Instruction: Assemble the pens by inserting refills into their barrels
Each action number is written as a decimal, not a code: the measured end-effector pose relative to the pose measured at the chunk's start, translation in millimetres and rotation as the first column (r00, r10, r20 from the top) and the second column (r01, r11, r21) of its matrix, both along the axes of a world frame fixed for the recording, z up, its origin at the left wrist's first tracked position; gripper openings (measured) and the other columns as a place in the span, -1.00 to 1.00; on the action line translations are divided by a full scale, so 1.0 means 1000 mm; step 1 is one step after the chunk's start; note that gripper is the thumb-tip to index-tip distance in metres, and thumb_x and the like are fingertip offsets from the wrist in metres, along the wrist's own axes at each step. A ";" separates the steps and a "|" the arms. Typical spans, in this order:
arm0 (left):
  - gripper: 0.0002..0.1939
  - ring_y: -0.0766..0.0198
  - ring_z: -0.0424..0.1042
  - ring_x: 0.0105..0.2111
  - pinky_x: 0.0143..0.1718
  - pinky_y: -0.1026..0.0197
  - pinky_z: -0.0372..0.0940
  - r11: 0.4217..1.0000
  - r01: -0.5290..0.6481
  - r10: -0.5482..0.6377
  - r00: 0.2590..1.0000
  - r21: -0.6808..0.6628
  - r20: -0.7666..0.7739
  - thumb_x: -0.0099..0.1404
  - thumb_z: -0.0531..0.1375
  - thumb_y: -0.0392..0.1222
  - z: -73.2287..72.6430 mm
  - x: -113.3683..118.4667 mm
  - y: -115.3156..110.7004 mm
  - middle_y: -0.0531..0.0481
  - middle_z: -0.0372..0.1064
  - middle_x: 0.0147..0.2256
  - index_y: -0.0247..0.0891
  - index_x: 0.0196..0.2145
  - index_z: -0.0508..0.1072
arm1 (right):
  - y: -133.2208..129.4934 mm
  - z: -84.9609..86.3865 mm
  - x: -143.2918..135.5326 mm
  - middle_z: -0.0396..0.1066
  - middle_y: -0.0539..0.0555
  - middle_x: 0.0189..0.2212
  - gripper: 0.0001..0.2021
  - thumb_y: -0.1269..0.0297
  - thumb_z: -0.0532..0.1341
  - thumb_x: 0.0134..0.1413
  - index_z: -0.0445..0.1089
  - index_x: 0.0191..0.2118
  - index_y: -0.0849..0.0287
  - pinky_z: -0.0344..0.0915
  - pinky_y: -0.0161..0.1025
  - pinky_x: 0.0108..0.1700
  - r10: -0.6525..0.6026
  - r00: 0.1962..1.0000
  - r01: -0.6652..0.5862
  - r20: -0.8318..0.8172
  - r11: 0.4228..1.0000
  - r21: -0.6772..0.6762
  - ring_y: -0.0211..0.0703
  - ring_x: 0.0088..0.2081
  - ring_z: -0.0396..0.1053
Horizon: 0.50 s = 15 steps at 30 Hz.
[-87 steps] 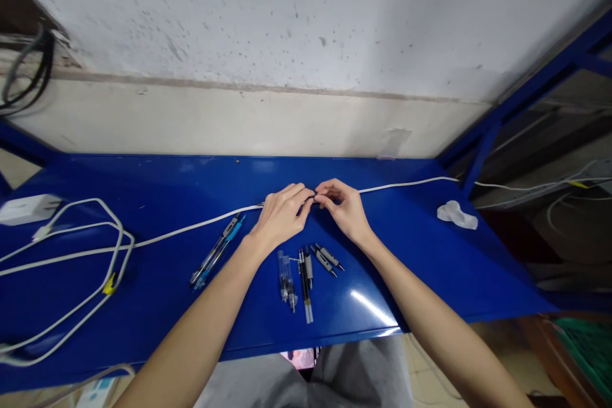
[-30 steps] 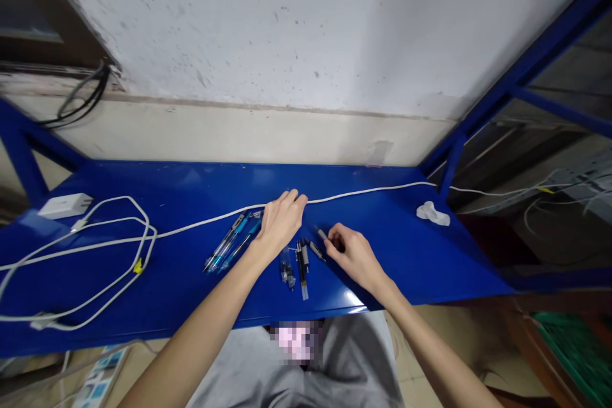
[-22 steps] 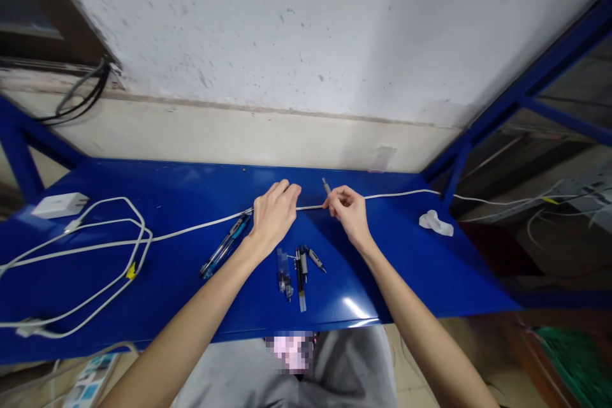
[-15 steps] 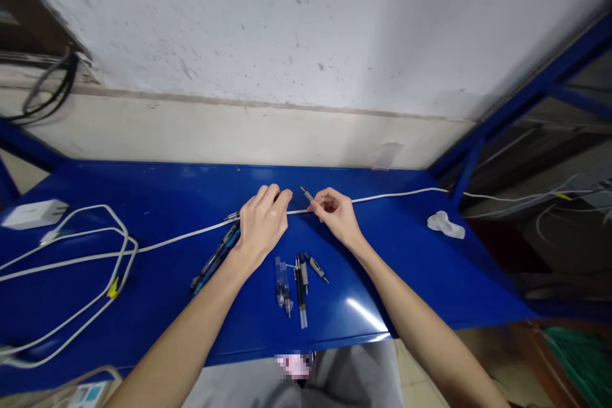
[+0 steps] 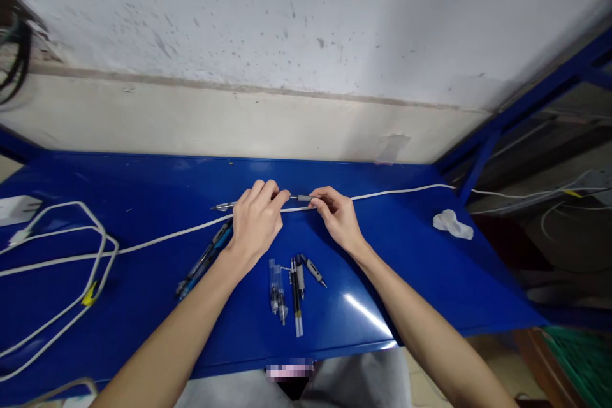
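My left hand (image 5: 258, 213) is closed around a clear pen barrel (image 5: 222, 206), whose end pokes out to the left of the knuckles. A grey pen grip section (image 5: 303, 198) is pinched between thumb and fingers of my right hand (image 5: 337, 211). Its narrow end points left and meets my left fingertips, in line with the barrel; whether the two parts are joined there is hidden. Nearer to me lie clear pen barrels (image 5: 276, 290), dark ink refills (image 5: 296, 299) and two more grey grip sections (image 5: 313, 271). Blue and black pens (image 5: 203, 261) lie beside my left wrist.
A white cable (image 5: 167, 239) runs across the blue table (image 5: 411, 268), passing beneath both hands. At the left are cable loops and a white charger (image 5: 18, 209). Crumpled white tissue (image 5: 453, 224) lies at the right. A wall stands behind, with a blue frame post (image 5: 478, 162) at right.
The grey grip section has turned from slanting to nearly level, and its end has come up to my left fingertips. More of the clear barrel shows left of my left hand. The view has shifted slightly.
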<state>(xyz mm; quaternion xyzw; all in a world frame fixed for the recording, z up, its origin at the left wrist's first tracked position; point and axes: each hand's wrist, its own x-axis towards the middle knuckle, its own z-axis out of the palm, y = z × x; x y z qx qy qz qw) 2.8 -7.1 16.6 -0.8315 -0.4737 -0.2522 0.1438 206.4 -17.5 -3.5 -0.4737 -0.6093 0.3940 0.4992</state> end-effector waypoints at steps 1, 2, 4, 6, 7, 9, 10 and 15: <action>-0.65 0.07 0.33 -0.24 -0.32 0.09 0.19 1.000 0.006 -0.006 1.000 -0.006 0.000 0.34 0.07 -0.49 -0.001 0.001 -0.001 -0.09 0.43 -0.29 -0.17 -0.16 0.57 | 0.000 0.000 0.000 0.53 0.05 -0.33 -0.82 0.12 0.24 0.30 0.45 -0.16 0.12 0.37 -0.23 -0.19 -0.003 1.000 0.003 0.004 1.000 0.005 -0.13 -0.27 0.52; -0.65 0.07 0.33 -0.24 -0.32 0.09 0.19 1.000 0.011 -0.011 1.000 -0.008 0.003 0.35 0.07 -0.49 -0.001 0.001 -0.001 -0.09 0.43 -0.28 -0.17 -0.15 0.57 | 0.000 -0.001 0.001 0.53 0.05 -0.33 -0.82 0.12 0.23 0.31 0.45 -0.16 0.12 0.37 -0.23 -0.19 -0.005 1.000 0.005 0.010 1.000 0.011 -0.13 -0.28 0.51; -0.67 0.07 0.33 -0.24 -0.32 0.09 0.19 1.000 0.021 -0.021 1.000 -0.006 0.008 0.35 0.08 -0.48 -0.003 0.002 -0.002 -0.09 0.43 -0.28 -0.17 -0.15 0.56 | 0.001 -0.001 0.002 0.51 0.05 -0.33 -0.81 0.11 0.22 0.31 0.44 -0.17 0.12 0.36 -0.22 -0.19 -0.010 0.999 0.010 0.032 1.000 0.018 -0.12 -0.27 0.50; -0.68 0.08 0.32 -0.24 -0.31 0.09 0.19 1.000 0.031 -0.031 0.999 0.001 0.012 0.36 0.08 -0.48 -0.004 0.002 -0.002 -0.09 0.43 -0.28 -0.18 -0.15 0.56 | 0.001 -0.001 0.002 0.50 0.06 -0.31 -0.81 0.12 0.22 0.32 0.44 -0.17 0.12 0.35 -0.22 -0.19 -0.018 0.998 0.016 0.058 0.999 0.029 -0.11 -0.26 0.49; -0.69 0.08 0.32 -0.25 -0.31 0.09 0.19 0.999 0.035 -0.035 0.999 0.004 0.012 0.36 0.09 -0.48 -0.004 0.002 -0.002 -0.08 0.43 -0.28 -0.19 -0.15 0.55 | 0.002 -0.001 0.002 0.50 0.06 -0.29 -0.82 0.13 0.21 0.32 0.44 -0.17 0.12 0.34 -0.23 -0.20 -0.025 0.997 0.023 0.069 0.999 0.037 -0.11 -0.25 0.49; -0.69 0.09 0.31 -0.26 -0.31 0.09 0.19 0.999 0.043 -0.043 0.999 0.007 0.009 0.36 0.09 -0.49 -0.004 0.003 -0.002 -0.07 0.43 -0.29 -0.20 -0.16 0.55 | 0.002 -0.001 0.002 0.50 0.07 -0.26 -0.84 0.15 0.20 0.33 0.44 -0.16 0.12 0.31 -0.23 -0.20 -0.040 0.996 0.035 0.085 0.998 0.056 -0.11 -0.23 0.47; -0.70 0.10 0.31 -0.26 -0.32 0.10 0.19 0.999 0.047 -0.047 0.999 0.009 0.008 0.36 0.09 -0.49 -0.004 0.003 -0.002 -0.07 0.43 -0.29 -0.20 -0.16 0.55 | 0.002 -0.001 0.002 0.49 0.07 -0.25 -0.84 0.16 0.19 0.33 0.43 -0.16 0.12 0.30 -0.23 -0.20 -0.046 0.995 0.040 0.092 0.997 0.066 -0.11 -0.24 0.46; -0.70 0.10 0.32 -0.26 -0.33 0.10 0.19 0.998 0.059 -0.059 0.998 0.011 0.010 0.36 0.09 -0.49 -0.004 0.005 -0.002 -0.07 0.43 -0.30 -0.21 -0.16 0.55 | 0.003 -0.001 0.003 0.46 0.06 -0.29 -0.83 0.15 0.17 0.35 0.42 -0.15 0.12 0.26 -0.25 -0.24 -0.054 0.993 0.047 0.107 0.996 0.070 -0.13 -0.29 0.40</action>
